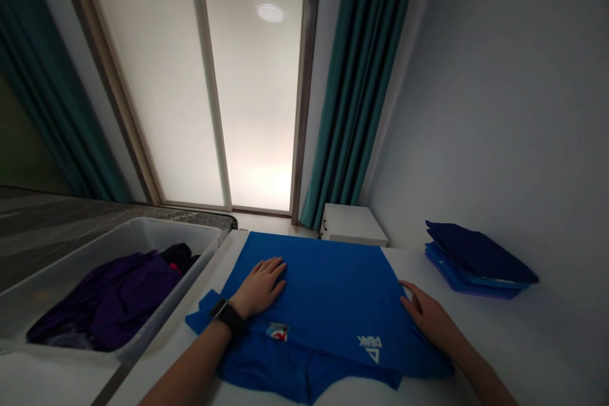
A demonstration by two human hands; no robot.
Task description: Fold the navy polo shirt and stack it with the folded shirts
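A blue T-shirt [328, 292] with a white PEAK logo and a small badge lies spread on the white table, its neck end toward me. My left hand [259, 285], a dark watch on its wrist, rests flat on the left part of the shirt with the fingers stretched out. At the shirt's right edge is my right hand [425, 317], its thumb and fingers bent about the cloth's border. The tips of the right fingers are partly over the edge, and a small gap shows between thumb and forefinger.
To the left stands a translucent plastic bin [137, 228] holding crumpled purple and dark clothes [124, 295]. A stack of folded blue and navy clothes [478, 260] lies at the right by the wall. Behind the table are a white cabinet [354, 222] and teal curtains [364, 89].
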